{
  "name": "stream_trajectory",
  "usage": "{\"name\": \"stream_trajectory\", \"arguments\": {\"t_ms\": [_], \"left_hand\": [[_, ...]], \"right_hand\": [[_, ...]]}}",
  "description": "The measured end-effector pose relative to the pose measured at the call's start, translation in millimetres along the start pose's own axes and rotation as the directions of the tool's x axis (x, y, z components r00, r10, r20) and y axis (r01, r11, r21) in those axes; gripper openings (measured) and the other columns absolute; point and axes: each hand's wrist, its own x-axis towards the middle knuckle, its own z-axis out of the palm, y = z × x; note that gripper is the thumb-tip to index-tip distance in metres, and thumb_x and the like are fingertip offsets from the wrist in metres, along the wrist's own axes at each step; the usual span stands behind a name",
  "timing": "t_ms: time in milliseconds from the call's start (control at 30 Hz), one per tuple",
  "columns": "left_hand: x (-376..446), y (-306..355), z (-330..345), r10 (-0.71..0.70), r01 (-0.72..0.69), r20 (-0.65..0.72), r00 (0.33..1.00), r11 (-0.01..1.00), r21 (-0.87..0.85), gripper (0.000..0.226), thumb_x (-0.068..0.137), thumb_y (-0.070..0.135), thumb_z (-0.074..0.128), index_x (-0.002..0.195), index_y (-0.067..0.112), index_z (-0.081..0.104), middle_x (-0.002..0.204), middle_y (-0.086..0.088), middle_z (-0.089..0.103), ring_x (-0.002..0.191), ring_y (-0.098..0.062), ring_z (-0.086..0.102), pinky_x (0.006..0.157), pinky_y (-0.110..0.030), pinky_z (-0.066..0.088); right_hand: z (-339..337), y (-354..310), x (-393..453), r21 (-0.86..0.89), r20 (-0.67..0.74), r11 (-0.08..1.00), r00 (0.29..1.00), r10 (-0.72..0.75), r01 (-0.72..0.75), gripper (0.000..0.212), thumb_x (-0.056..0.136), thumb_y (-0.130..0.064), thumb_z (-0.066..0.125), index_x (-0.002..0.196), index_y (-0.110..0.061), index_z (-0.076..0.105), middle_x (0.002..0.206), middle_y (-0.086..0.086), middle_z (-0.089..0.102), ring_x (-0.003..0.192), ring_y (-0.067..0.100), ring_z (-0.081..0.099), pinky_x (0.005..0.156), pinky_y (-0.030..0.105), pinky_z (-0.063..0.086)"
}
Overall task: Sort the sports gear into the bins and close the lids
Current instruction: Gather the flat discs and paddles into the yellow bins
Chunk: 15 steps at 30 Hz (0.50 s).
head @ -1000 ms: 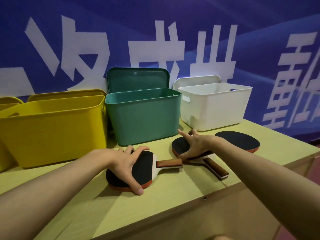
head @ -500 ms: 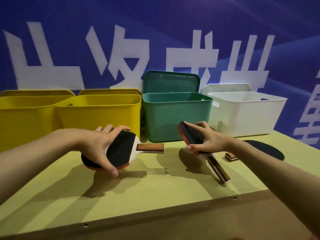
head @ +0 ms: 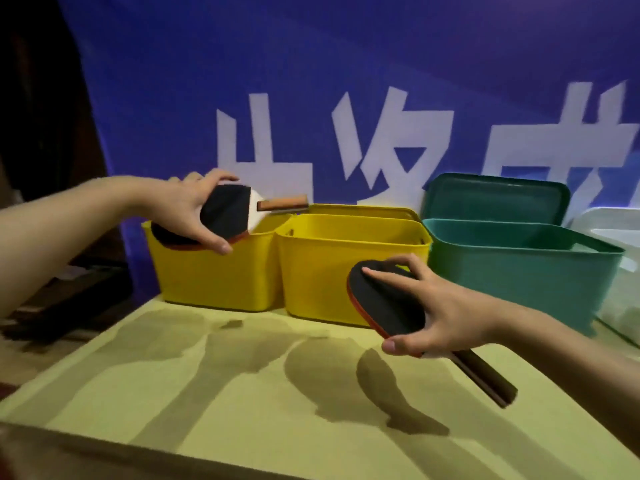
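Left hand (head: pixel 188 206) grips a paddle (head: pixel 225 216) by its blade above the far-left yellow bin (head: pixel 214 275). Right hand (head: pixel 440 313) pinches a second paddle (head: pixel 384 299) before the other yellow bin (head: pixel 322 271); its handle blurs. A white bin (head: pixel 623 285), seemingly, is cut off right.

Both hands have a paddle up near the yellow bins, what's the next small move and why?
Probably lower the left hand and release its paddle into the left yellow bin: it already hangs over that open rim, while the right hand's paddle is in front of the bins.
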Motion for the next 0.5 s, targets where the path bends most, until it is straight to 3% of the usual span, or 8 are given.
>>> {"name": "stream_trajectory", "arguments": {"t_ms": [100, 267, 367, 433, 500], "left_hand": [[36, -47, -16, -0.091, 0.091, -0.063, 0.994, 0.996, -0.003, 0.143, 0.037, 0.094, 0.073, 0.153, 0.045, 0.007, 0.153, -0.011, 0.034, 0.138, -0.038, 0.036, 0.115, -0.056, 0.036], [108, -83, -3, -0.064, 0.065, 0.039, 0.997, 0.997, -0.037, 0.146, 0.033, 0.099, 0.072, 0.153, 0.047, 0.008, 0.152, -0.008, 0.038, 0.131, -0.037, 0.046, 0.106, -0.057, 0.048], [131, -96, 20, -0.067, 0.067, 0.028, 0.997, 0.998, 0.015, 0.142, 0.042, 0.101, 0.066, 0.154, 0.055, -0.007, 0.164, -0.011, 0.015, 0.145, -0.047, 0.026, 0.114, -0.063, 0.036], [139, -104, 37, -0.047, 0.047, 0.000, 0.999, 0.998, 0.032, 0.126, 0.058, 0.093, 0.063, 0.152, 0.061, -0.015, 0.170, -0.007, -0.008, 0.152, -0.050, 0.001, 0.118, -0.067, 0.020], [140, -114, 48, 0.011, -0.012, -0.025, 1.000, 1.000, -0.009, 0.108, 0.069, 0.090, 0.052, 0.150, 0.064, -0.014, 0.171, -0.005, -0.013, 0.153, -0.048, -0.009, 0.121, -0.069, 0.012]], "right_hand": [[5, -32, 25, -0.072, 0.026, 0.996, 0.998, -0.052, 0.054, 0.106, 0.073, -0.078, 0.073, 0.154, -0.062, 0.007, 0.153, -0.027, 0.002, 0.144, 0.007, 0.022, 0.110, 0.026, 0.047], [12, -67, 65, -0.346, 0.088, 0.929, 0.991, -0.105, 0.129, 0.110, 0.071, -0.086, 0.065, 0.154, -0.061, -0.003, 0.156, -0.018, 0.003, 0.148, 0.013, 0.013, 0.120, 0.040, 0.029], [8, -73, 95, -0.362, 0.094, 0.924, 0.991, -0.091, 0.119, 0.109, 0.073, -0.085, 0.064, 0.154, -0.059, -0.002, 0.156, -0.017, 0.004, 0.148, 0.016, 0.014, 0.120, 0.042, 0.029], [8, -75, 116, -0.374, 0.090, 0.921, 0.992, -0.084, 0.112, 0.108, 0.073, -0.084, 0.065, 0.155, -0.059, -0.001, 0.156, -0.017, 0.004, 0.148, 0.017, 0.014, 0.120, 0.044, 0.030], [12, -77, 137, -0.379, 0.086, 0.915, 0.990, -0.111, 0.135, 0.108, 0.073, -0.084, 0.065, 0.156, -0.057, 0.001, 0.156, -0.015, 0.005, 0.148, 0.018, 0.015, 0.120, 0.046, 0.032]]}}
